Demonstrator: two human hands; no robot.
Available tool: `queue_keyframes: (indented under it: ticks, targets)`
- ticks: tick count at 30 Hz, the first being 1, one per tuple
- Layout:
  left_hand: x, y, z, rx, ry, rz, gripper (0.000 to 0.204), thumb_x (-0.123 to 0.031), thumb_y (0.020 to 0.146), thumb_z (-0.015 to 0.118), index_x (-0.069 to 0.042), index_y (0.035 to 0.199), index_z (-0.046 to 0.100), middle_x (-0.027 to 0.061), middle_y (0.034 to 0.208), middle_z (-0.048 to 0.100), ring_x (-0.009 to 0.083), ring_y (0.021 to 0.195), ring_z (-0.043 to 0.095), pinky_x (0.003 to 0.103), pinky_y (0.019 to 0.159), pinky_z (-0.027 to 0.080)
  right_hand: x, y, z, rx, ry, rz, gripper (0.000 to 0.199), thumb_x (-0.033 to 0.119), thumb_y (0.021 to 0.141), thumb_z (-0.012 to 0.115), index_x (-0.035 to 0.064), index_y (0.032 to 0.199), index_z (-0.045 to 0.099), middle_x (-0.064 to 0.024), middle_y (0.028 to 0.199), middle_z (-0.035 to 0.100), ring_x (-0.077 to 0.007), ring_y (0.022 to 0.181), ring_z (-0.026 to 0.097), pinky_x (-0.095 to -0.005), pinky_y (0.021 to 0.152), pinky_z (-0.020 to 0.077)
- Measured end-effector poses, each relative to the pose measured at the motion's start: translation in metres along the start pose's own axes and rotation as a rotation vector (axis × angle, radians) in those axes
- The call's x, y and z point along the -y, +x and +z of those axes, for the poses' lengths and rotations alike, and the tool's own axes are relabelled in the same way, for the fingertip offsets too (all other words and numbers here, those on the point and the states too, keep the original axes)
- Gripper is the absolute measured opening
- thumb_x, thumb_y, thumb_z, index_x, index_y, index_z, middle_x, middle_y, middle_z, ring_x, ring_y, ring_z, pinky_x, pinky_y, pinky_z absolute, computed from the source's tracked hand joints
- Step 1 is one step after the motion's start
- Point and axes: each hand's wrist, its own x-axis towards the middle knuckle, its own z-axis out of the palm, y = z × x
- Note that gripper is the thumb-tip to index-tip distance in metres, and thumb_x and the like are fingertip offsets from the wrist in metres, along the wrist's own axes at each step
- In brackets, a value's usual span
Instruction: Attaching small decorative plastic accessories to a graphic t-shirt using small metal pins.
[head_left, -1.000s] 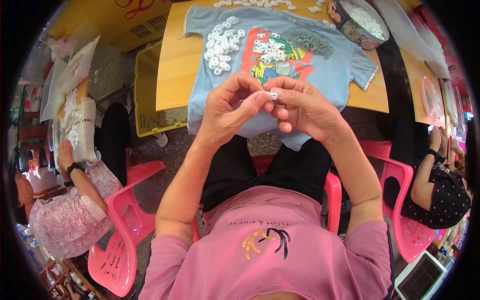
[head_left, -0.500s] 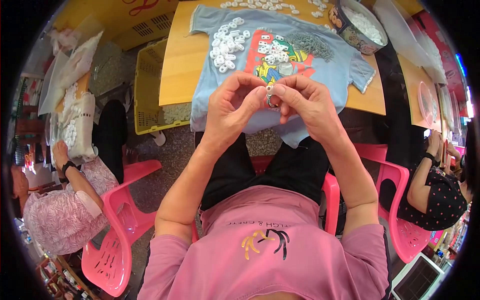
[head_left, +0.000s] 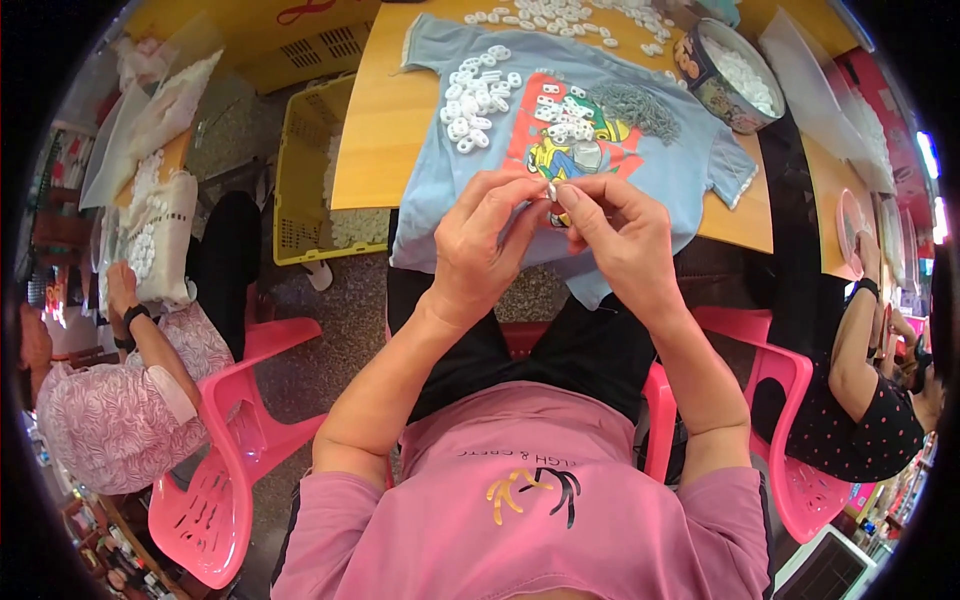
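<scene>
Above the near edge of a blue T-shirt [head_left: 435, 180], my left hand [head_left: 485, 245] and my right hand [head_left: 628, 240] meet with their fingertips pinched on one small white plastic piece [head_left: 552, 191]. Fingers cover most of it. On the shirt lie a heap of white oval pieces [head_left: 475, 105] to the left and several white pieces with dark holes [head_left: 568, 125] on the printed picture. A pile of small grey metal-looking parts [head_left: 640, 110] rests to their right; their kind is too small to make out.
The shirt is spread over a wooden table [head_left: 370, 130]. More white pieces [head_left: 540, 15] lie at its far edge, by a round tin [head_left: 735, 110] of white pieces. A yellow crate [head_left: 292, 190] stands at the left. People sit on both sides, on pink chairs [head_left: 225, 470].
My hands stay together on the white piece, with the left wrist turned so its back shows more. The whole view has shifted slightly. The person at right has reached farther forward.
</scene>
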Motion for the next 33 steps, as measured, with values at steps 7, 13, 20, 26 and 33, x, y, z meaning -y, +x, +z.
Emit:
queue_keyframes:
  ticks: [7,13,20,26,33]
  targets:
    - [0.002,-0.005,-0.001,-0.011,-0.090,-0.103,0.024,0.007,0.083,0.073,0.000,0.105,0.066,0.0140,0.095,0.068,0.0270,0.084,0.070,0.034,0.071,0.056,-0.006,0.007,0.004,0.026,-0.155,-0.105,0.016,0.013,0.098,0.068,-0.0022,0.101,0.070,-0.0008,0.083,0.068,-0.0042,0.069,0.058,-0.0204,0.061,0.0480]
    - [0.007,-0.007,-0.004,-0.022,-0.286,-0.342,0.013,0.000,0.092,0.068,0.001,0.106,0.068,0.0103,0.093,0.070,0.0179,0.084,0.069,0.030,0.073,0.054,-0.009,0.023,0.007,0.071,-0.184,-0.092,0.016,0.014,0.097,0.069,-0.0018,0.100,0.069,-0.0001,0.080,0.067,-0.0037,0.068,0.057,-0.0196,0.060,0.0464]
    - [0.011,-0.008,-0.005,-0.094,-0.644,-0.719,0.016,-0.009,0.101,0.062,0.002,0.111,0.064,0.0067,0.097,0.072,0.0105,0.085,0.068,0.025,0.080,0.054,-0.010,0.060,-0.016,0.080,-0.348,-0.132,0.015,0.014,0.096,0.069,-0.0003,0.101,0.070,0.0008,0.081,0.066,-0.0035,0.073,0.059,-0.0212,0.065,0.0473]
    - [0.013,-0.010,-0.004,-0.088,-0.677,-0.740,0.013,-0.007,0.100,0.062,0.001,0.110,0.063,0.0046,0.096,0.070,0.0090,0.085,0.066,0.024,0.079,0.054,-0.008,0.093,-0.094,-0.245,-0.647,-0.282,0.018,0.015,0.094,0.071,0.0004,0.104,0.071,0.0018,0.085,0.068,-0.0035,0.074,0.058,-0.0212,0.068,0.0480]
    - [0.011,-0.011,-0.003,-0.029,-0.616,-0.716,0.012,-0.005,0.100,0.062,0.002,0.110,0.063,0.0044,0.094,0.069,0.0088,0.087,0.065,0.023,0.080,0.052,-0.021,0.070,-0.118,-0.187,-0.776,-0.238,0.018,0.014,0.091,0.073,-0.0001,0.101,0.072,-0.0055,0.089,0.071,-0.0096,0.075,0.062,-0.0258,0.068,0.0493]
